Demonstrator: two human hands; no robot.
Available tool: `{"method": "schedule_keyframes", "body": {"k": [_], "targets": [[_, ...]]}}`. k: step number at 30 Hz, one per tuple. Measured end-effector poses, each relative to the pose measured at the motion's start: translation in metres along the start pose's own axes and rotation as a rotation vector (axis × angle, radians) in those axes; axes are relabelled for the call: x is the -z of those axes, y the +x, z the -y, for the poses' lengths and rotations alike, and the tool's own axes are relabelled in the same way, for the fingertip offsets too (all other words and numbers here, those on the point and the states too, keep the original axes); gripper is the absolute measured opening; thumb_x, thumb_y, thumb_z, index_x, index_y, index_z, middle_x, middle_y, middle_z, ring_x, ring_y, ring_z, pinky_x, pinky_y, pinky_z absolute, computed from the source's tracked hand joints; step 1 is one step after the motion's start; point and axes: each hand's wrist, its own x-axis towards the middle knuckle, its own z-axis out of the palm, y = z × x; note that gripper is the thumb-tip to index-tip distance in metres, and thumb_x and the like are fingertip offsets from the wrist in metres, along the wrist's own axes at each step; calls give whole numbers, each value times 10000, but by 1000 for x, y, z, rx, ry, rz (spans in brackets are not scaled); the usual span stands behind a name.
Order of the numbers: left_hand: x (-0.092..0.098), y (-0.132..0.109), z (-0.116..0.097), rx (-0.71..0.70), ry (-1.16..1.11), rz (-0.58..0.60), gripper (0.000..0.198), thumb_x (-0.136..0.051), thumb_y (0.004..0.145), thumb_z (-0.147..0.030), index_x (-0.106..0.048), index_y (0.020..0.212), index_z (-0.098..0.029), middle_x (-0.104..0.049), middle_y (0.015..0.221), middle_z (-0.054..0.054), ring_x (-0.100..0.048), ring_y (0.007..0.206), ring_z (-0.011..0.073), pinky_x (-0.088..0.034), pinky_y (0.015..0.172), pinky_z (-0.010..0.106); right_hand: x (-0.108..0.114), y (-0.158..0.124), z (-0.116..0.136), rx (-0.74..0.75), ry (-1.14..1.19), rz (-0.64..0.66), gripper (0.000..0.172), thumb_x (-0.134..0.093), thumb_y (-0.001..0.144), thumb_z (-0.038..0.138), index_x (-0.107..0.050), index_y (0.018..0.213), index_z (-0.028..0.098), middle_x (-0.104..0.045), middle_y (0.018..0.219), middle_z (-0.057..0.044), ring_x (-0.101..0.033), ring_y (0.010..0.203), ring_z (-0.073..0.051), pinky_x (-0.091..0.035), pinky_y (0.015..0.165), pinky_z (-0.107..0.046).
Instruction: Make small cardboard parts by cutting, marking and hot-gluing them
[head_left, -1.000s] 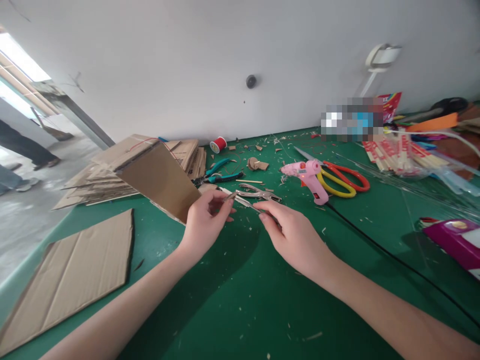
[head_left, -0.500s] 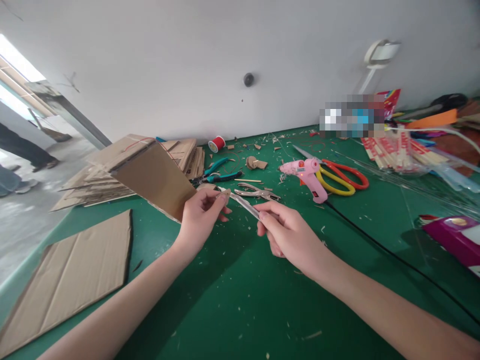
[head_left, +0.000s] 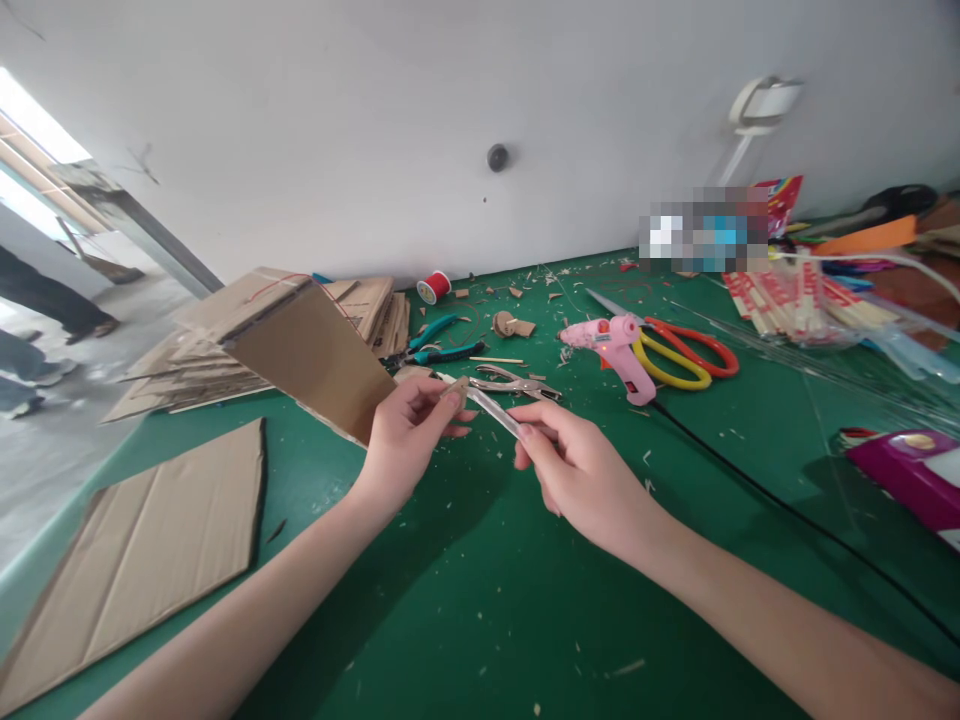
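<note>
My left hand (head_left: 409, 430) is closed in a pinch on a small piece of cardboard (head_left: 456, 388), held just above the green table (head_left: 480, 600). My right hand (head_left: 581, 465) is closed round the handle of a thin metal blade tool (head_left: 487, 405), whose tip points up and left and meets the cardboard piece. Both hands hover over the middle of the table, close together. A tilted cardboard sheet (head_left: 311, 360) stands just left of my left hand.
A pink glue gun (head_left: 615, 345) with a black cord (head_left: 787, 515), red-and-yellow scissors (head_left: 675, 355), metal pliers (head_left: 514, 382), teal pliers (head_left: 439, 345) and a red thread spool (head_left: 435, 288) lie behind my hands. Flat cardboard (head_left: 142, 560) lies left, stacked cardboard (head_left: 225, 350) behind. A person's legs (head_left: 45, 300) show far left.
My right hand has lifted the blade tool off the table and closed round it. Both hands shifted slightly, keeping the blade tip at the cardboard piece.
</note>
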Motion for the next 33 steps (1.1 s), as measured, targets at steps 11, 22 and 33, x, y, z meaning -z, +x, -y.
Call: {"method": "schedule_keyframes", "body": {"k": [11, 22, 33], "targets": [[-6, -8, 6, -124, 123, -16, 161, -653, 779, -294, -583, 843, -164, -659, 834, 34, -681, 819, 195, -591, 680, 302, -3, -1, 8, -98, 128, 29, 202, -369, 922, 278, -532, 989, 179, -551, 707, 14, -341, 376, -48, -300, 360, -207], [-3, -6, -5, -85, 155, 38, 140, -613, 817, -306, -588, 838, -169, -573, 596, -21, -539, 469, 95, -462, 471, 220, 1, -3, -1, 359, -753, -117, 346, -394, 911, 133, -585, 1200, 149, -639, 898, -88, -618, 825, -197, -455, 677, -301], [-4, -6, -1, -64, 292, 0, 194, -597, 820, -313, -647, 949, -177, -563, 576, -35, -524, 440, 89, -429, 448, 202, 3, -5, -7, 460, -1103, -163, 420, -448, 864, 80, -572, 1241, 216, -585, 824, -24, -437, 505, -100, -217, 435, -258]]}}
